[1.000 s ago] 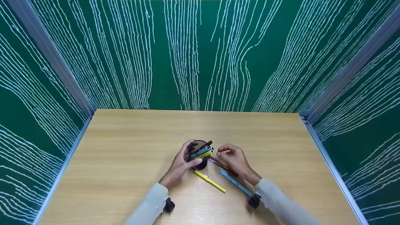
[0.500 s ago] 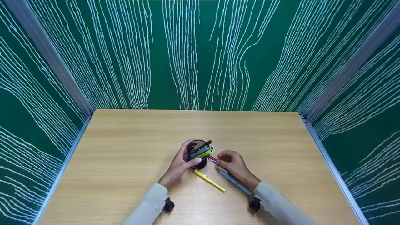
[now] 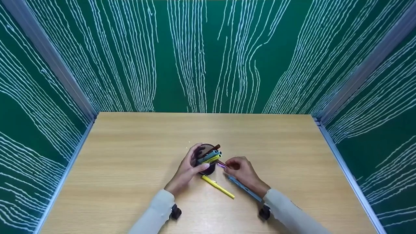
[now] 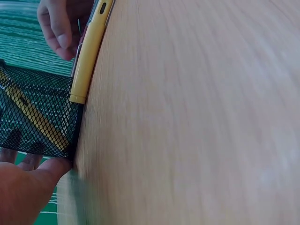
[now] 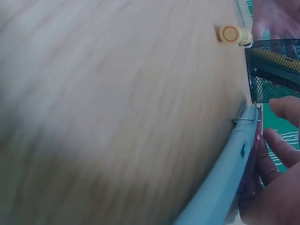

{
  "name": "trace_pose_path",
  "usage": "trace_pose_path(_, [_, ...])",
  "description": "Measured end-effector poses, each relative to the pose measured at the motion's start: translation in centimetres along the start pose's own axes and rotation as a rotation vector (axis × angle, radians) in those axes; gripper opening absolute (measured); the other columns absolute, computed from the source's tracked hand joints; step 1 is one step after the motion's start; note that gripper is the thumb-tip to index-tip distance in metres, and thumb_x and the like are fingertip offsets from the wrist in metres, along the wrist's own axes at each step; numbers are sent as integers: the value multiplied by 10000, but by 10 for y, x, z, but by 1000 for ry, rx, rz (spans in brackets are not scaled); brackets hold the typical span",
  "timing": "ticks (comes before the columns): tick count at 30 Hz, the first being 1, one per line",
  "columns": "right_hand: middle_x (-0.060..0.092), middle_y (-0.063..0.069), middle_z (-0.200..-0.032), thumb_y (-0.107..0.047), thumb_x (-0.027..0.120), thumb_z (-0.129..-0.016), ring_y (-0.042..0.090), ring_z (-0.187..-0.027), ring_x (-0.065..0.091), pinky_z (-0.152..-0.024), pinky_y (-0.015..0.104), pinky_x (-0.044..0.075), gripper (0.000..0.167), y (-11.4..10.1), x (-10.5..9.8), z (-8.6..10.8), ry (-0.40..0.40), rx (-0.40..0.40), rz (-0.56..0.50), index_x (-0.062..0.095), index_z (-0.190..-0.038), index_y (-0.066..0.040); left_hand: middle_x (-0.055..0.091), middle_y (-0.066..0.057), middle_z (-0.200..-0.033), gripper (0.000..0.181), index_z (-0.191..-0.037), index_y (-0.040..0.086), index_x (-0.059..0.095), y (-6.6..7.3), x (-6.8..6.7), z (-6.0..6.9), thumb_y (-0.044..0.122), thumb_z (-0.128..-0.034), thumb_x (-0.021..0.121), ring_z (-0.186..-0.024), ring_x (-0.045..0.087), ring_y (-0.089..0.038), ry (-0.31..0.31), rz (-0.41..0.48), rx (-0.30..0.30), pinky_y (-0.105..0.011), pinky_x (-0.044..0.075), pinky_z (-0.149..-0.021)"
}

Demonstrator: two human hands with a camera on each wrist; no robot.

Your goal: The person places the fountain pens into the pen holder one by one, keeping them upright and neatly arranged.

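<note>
My left hand (image 3: pixel 188 165) grips a black mesh pen holder (image 3: pixel 209 169), which is tilted with its mouth to the right. Inside it are several pens, among them a brown pen (image 3: pixel 213 150), blue pens (image 3: pixel 208 157) and yellow pens (image 3: pixel 213 159). By the mouth, the fingers of my right hand (image 3: pixel 245 172) pinch a dark red pen (image 3: pixel 222 164) with a shiny clip; the hand covers most of its length. A light blue pen (image 5: pixel 227 159) lies on the table under my right wrist. A yellow pen (image 3: pixel 218 187) lies between both hands, close to the holder.
The wooden table (image 3: pixel 130 139) extends around both hands. Green walls (image 3: pixel 208 65) with white wavy lines enclose its back and sides, with metal posts (image 3: pixel 55 58) at the corners. A small black device (image 3: pixel 175 213) sits at each wrist.
My right hand has lowered from above the dark red pen onto it, and its fingers have closed on the pen. The left hand and the holder stay nearly still.
</note>
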State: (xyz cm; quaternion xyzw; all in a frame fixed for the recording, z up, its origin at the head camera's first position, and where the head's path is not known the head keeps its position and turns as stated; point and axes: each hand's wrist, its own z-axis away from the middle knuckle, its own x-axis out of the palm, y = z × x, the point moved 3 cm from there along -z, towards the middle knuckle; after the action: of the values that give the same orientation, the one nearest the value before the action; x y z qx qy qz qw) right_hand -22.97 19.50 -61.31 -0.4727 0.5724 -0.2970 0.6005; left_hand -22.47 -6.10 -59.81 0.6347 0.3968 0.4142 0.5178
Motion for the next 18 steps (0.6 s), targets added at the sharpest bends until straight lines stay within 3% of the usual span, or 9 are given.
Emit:
trace_pose_path(11, [718, -2, -847, 10, 885, -875, 99, -773, 591, -691, 190, 470, 146, 5, 0, -5, -27, -107, 110, 828, -1005, -20, 480, -189, -1673, 895, -1713, 97, 330, 0, 1, 0, 47, -961, 811, -1546, 453, -381, -6, 17, 1, -505, 300, -1325])
trace_pose_path(18, [683, -72, -848, -100, 920, -868, 175, -958, 524, -887, 345, 394, 159, 5, -1, -2, 26, -77, 219, 826, -995, -117, 479, -190, -1670, 890, -1711, 72, 311, 0, 1, 0, 62, -971, 806, -1547, 448, -380, -7, 17, -4, -513, 291, -1327])
